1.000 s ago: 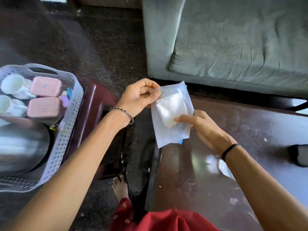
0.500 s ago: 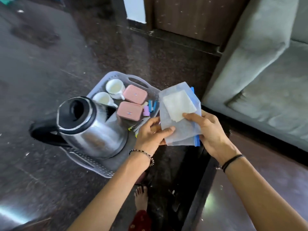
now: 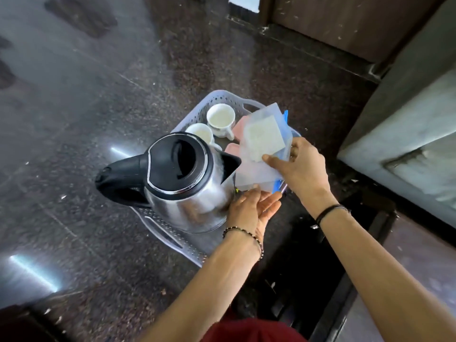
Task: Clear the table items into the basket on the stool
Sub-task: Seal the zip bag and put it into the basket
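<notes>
A clear plastic zip bag [image 3: 261, 141] with a white pad inside and a blue edge hangs over the grey perforated basket [image 3: 197, 114]. My right hand [image 3: 299, 169] pinches the bag from the right. My left hand [image 3: 251, 211] is under the bag's lower edge, fingers spread, touching it. In the basket stand a steel kettle [image 3: 182, 183] with a black lid and handle, two white cups [image 3: 220, 118], and pink boxes [image 3: 232, 148] mostly hidden by the bag. The stool beneath is hidden.
A dark polished stone floor [image 3: 86, 107] surrounds the basket. The dark table edge [image 3: 370, 280] runs along the lower right. A grey sofa [image 3: 407, 119] is at the right, with a wooden door [image 3: 333, 21] behind.
The view swung from the table to the basket. Both hands carried the bag from over the table's edge to above the basket's right side. My left hand loosened and now sits under the bag.
</notes>
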